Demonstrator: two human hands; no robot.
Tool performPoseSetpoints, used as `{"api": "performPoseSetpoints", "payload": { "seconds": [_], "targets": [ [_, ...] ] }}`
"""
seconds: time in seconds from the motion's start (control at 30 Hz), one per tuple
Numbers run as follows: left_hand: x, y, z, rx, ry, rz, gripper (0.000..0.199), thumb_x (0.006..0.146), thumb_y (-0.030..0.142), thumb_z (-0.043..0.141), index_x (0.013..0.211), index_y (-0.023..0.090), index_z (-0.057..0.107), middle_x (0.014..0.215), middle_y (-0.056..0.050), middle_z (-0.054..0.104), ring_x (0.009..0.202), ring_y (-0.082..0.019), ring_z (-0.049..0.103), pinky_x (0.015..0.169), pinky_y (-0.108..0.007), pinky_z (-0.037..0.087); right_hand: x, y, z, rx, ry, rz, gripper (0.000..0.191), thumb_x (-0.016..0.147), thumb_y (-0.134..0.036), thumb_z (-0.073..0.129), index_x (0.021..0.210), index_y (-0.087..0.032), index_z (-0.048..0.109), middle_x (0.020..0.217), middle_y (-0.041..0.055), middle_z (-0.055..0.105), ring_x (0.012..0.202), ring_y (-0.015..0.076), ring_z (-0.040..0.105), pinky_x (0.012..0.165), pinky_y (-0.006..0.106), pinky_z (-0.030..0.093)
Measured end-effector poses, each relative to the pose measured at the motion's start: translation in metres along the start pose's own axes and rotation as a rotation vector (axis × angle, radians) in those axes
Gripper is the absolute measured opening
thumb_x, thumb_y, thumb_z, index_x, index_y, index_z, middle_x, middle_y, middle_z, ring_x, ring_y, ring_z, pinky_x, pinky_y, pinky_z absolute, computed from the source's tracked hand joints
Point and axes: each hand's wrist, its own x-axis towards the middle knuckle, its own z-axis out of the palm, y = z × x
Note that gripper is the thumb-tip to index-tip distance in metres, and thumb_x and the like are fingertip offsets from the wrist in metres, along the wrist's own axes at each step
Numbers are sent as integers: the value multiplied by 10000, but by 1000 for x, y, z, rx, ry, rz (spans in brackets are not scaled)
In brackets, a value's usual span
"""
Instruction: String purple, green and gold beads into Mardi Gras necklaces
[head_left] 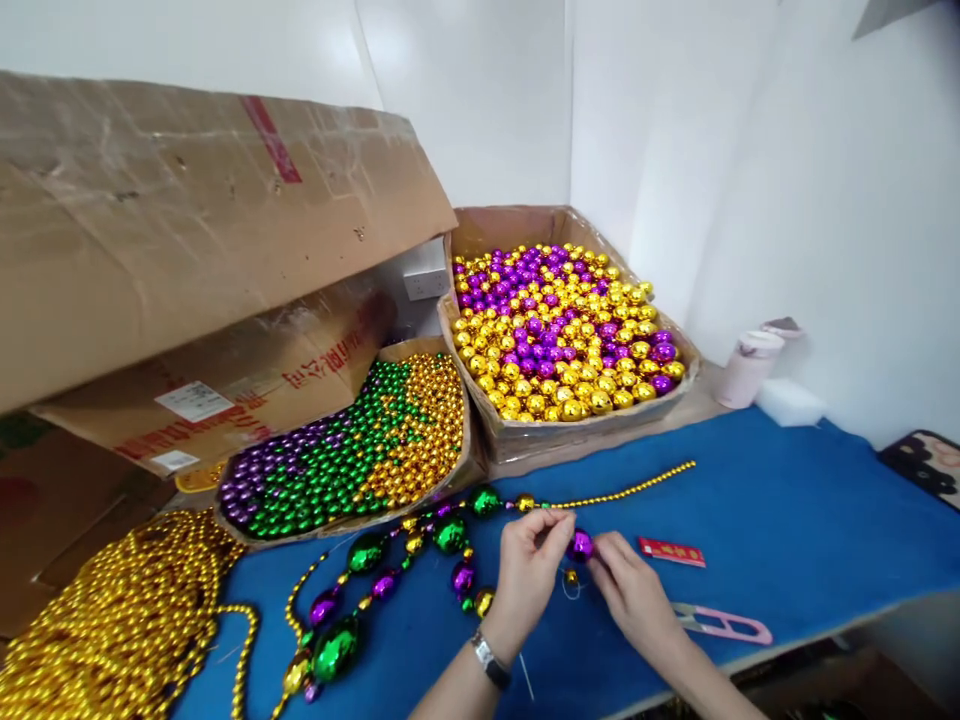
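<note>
My left hand (525, 570) is closed in a pinch above the blue cloth; what lies between its fingertips is too small to make out. My right hand (628, 590) holds a shiny purple bead (580, 546) at its fingertips, just right of the left fingers. Below that bead hangs a small gold bead (571, 577) beside a loop of thin clear thread (573, 594). Left of my hands lies a strand of mixed beads, with a large green bead (337, 648) and a purple bead (463, 577). A string of small gold beads (637, 487) stretches away behind my hands.
Cardboard boxes of loose beads stand behind, one with purple and gold (480, 400), another beneath a raised flap (225, 230). Gold bead strings (112, 620) pile at left. Pink-handled thread snips (724, 625) and a red packet (672, 551) lie right on the blue cloth (787, 520).
</note>
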Motion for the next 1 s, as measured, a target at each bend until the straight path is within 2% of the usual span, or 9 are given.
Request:
{"api": "performPoseSetpoints", "payload": {
  "seconds": [0.1, 0.23, 0.3, 0.43, 0.5, 0.57, 0.67, 0.77, 1.0],
  "targets": [
    [2, -10, 13, 76, -80, 33, 282, 839, 375, 518, 863, 185, 725, 859, -70, 721, 798, -233, 620, 725, -303, 448, -2, 9, -4, 18, 0, 19, 192, 900, -197, 395, 883, -187, 586, 826, 64, 623, 732, 184, 644, 662, 282, 524],
    [5, -19, 21, 210, -179, 90, 252, 840, 334, 515, 828, 211, 735, 823, -84, 715, 762, -235, 610, 709, -311, 407, 0, 9, -33, 89, -3, 60, 279, 910, -203, 385, 1132, -190, 554, 978, 83, 626, 895, 192, 630, 777, 299, 511],
    [6, -22, 24, 265, -215, 112, 224, 830, 283, 520, 815, 212, 732, 812, -91, 708, 746, -235, 602, 693, -310, 388, 3, 3, -45, 165, -7, 80, 298, 918, -238, 413, 1191, -203, 526, 1031, 80, 617, 889, 176, 624, 781, 277, 504],
    [8, -24, 28, 336, -264, 127, 212, 810, 207, 515, 743, 186, 714, 747, -96, 685, 695, -223, 584, 649, -299, 363, 12, -12, -50, 332, 29, 130, 178, 889, -306, 501, 915, -202, 642, 874, 47, 639, 781, 170, 615, 704, 253, 486],
    [10, -23, 28, 339, -298, 128, 207, 819, 245, 521, 751, 184, 707, 751, -84, 686, 706, -213, 586, 656, -288, 367, 18, -12, -52, 395, 94, 178, 189, 877, -335, 524, 817, -196, 637, 814, 36, 630, 777, 174, 603, 701, 256, 469],
    [13, -22, 25, 324, -336, 122, 223, 836, 302, 512, 789, 187, 698, 767, -63, 690, 714, -197, 590, 664, -271, 378, 28, -6, -61, 464, 194, 248, 193, 867, -369, 542, 839, -195, 619, 776, 17, 612, 708, 154, 583, 647, 244, 457],
    [20, -21, 20, 288, -383, 101, 280, 862, 351, 469, 796, 170, 673, 724, -35, 672, 658, -163, 575, 621, -242, 386, 44, 13, -84, 562, 398, 357, 247, 859, -437, 542, 912, -200, 584, 664, -30, 545, 542, 104, 489, 508, 207, 400],
    [27, -19, 15, 252, -416, 79, 326, 881, 367, 425, 810, 147, 654, 687, -25, 643, 615, -142, 555, 570, -220, 382, 54, 33, -103, 648, 561, 426, 316, 806, -493, 591, 890, -189, 582, 609, -48, 501, 485, 81, 422, 440, 189, 342],
    [34, -7, 5, 223, -456, 58, 326, 862, 404, 460, 774, 150, 643, 598, 19, 530, 539, -108, 460, 511, -206, 324, 54, 67, -117, 773, 775, 522, 340, 701, -483, 701, 770, -181, 561, 597, -71, 479, 432, 41, 386, 385, 161, 315]
  ]
}}
